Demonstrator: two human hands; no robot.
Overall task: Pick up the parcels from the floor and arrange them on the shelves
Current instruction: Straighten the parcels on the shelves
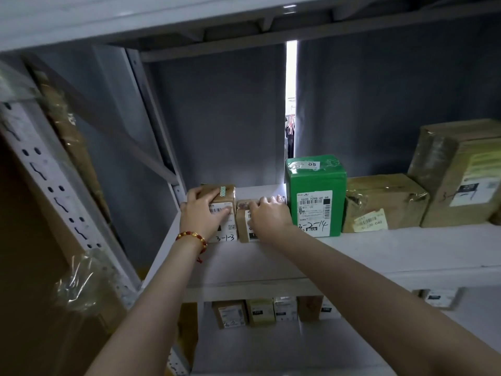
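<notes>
- Head view: nearest the camera, two bare forearms reach up to the shelf (379,248). The left one wears a red beaded bracelet (192,237).
- The left hand (202,213) grips the taped parcel (226,192) marked 3-1-3, its fingers curled over the top front edge. This parcel stands two places left of the green parcel (315,196).
- The right hand (267,213) holds the small brown parcel (242,223), with its fingers bent over the top. That parcel sits between the taped one and the green parcel, and looks to touch both.
- Right of the green parcel lies a crumpled brown parcel (385,196), with a large carton (461,172) beyond it.
- Below the green parcel, a lower shelf carries a row of small boxes (260,312).
- The step in hand seems to be squaring the row:
  - slide both parcels snug against the green one;
  - keep the labels facing out;
  - bring the fronts level with its face.
</notes>
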